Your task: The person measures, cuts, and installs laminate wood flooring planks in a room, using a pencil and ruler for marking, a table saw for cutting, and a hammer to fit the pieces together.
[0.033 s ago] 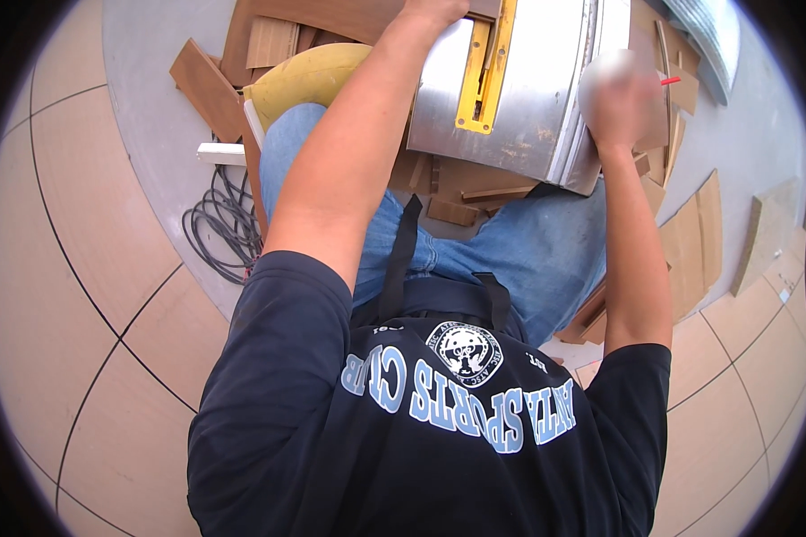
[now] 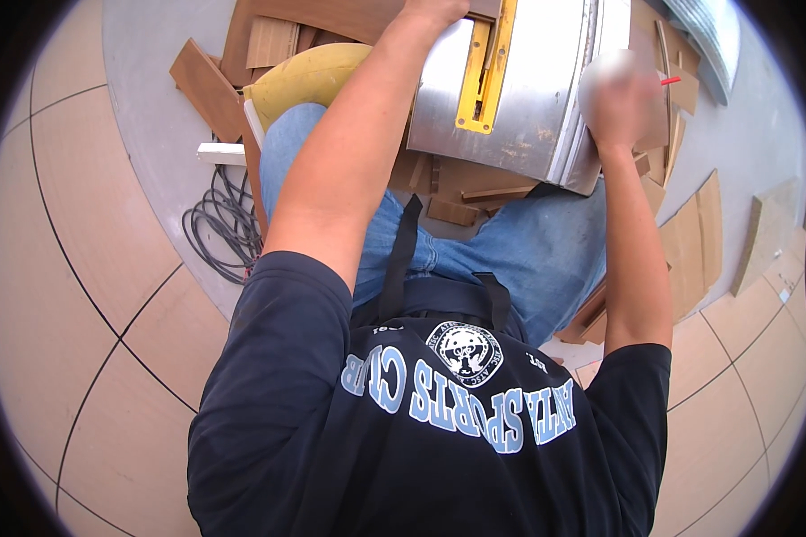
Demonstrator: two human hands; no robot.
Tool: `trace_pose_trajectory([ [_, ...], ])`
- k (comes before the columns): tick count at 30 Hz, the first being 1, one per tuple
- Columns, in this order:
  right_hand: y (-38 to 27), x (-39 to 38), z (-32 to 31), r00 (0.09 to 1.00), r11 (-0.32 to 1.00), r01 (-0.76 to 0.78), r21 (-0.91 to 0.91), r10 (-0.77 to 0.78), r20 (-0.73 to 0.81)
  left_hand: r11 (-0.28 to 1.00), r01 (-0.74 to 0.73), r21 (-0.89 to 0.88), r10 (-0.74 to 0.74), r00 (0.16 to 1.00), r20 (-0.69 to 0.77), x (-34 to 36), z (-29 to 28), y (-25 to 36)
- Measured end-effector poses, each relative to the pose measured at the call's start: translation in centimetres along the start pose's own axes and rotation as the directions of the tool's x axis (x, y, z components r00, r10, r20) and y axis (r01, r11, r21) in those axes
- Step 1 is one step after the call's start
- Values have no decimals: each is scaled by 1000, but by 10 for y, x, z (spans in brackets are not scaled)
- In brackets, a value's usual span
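A table saw (image 2: pixel 515 103) with a bare metal top stands before my knees. Set into its top is a yellow insert plate (image 2: pixel 482 85) with a long slot. My left hand (image 2: pixel 436 9) lies at the upper picture edge on a brown wooden board (image 2: pixel 340 20), which reaches onto the saw top; its fingers are cut off from view. At the saw's right edge, by the metal rail (image 2: pixel 575 107), is my right hand (image 2: pixel 622 98). It is blurred, so its fingers do not show. A small red stick-like thing (image 2: pixel 671 81) juts out just right of it; whether I hold it is unclear.
Brown board offcuts (image 2: pixel 208 89) lie left of a yellow rounded object (image 2: pixel 309 76). A coiled black cable (image 2: pixel 219 224) rests on the floor near my left leg. More wood pieces and cardboard (image 2: pixel 690 242) lie under the saw and to the right.
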State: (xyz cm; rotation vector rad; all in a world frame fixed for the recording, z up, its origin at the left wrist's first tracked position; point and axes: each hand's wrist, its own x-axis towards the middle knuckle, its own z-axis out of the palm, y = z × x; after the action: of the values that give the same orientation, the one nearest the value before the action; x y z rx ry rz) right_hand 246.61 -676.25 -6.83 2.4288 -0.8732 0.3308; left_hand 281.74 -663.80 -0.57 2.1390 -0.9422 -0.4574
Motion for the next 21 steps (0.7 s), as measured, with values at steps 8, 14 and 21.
trace_pose_trajectory([
  [8,-18,17,-33,882,786,-471,400,415,223,999,52,5,-52,999,2,-3,-2,3],
  [14,-15,12,-36,869,753,-494,435,431,242,999,52,-17,-51,998,37,-7,0,9],
  [21,-9,2,-10,976,902,-84,-424,161,149,1000,-2,-3,2,1000,-13,-7,3,2],
])
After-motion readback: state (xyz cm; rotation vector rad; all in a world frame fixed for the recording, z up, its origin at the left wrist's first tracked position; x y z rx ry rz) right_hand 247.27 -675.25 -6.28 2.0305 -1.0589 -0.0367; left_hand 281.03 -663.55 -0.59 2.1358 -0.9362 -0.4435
